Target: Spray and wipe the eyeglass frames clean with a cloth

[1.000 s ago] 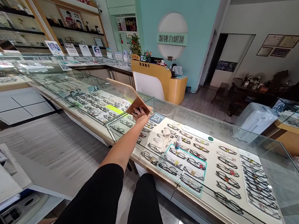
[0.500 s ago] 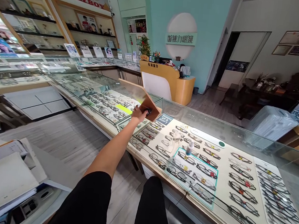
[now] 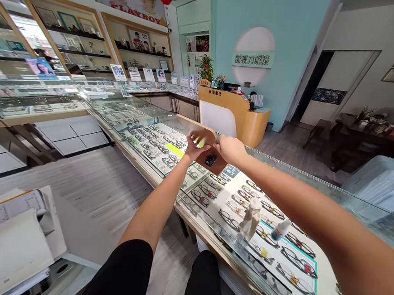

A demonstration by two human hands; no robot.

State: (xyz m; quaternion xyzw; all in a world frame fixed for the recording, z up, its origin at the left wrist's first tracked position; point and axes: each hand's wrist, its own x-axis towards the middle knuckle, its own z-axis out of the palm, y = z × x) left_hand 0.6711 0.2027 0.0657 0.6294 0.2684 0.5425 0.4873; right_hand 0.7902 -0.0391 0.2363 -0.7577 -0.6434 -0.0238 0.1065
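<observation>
A brown panel (image 3: 218, 163) with a small black fitting (image 3: 210, 160) stands tilted over the glass display counter. At its left part is my left hand (image 3: 195, 148), thumb and fingers spread apart against its surface, nothing wrapped in them. My right hand (image 3: 231, 150) has its fingers closed on the panel's upper edge. Rows of eyeglasses (image 3: 272, 210) lie under the glass. On the counter nearer to me are a small bottle (image 3: 281, 229) and a crumpled pale cloth (image 3: 250, 220).
A grey surface with papers (image 3: 15, 247) sits at the lower left. Beyond the counter stands a yellow reception desk (image 3: 256, 125). A plastic-wrapped object (image 3: 381, 184) is at the right. Framed shelves (image 3: 139, 54) line the back left wall.
My right hand has come in from the right and taken hold of the panel's top edge. My left hand has moved off the black fitting, to the left of it. The view has shifted.
</observation>
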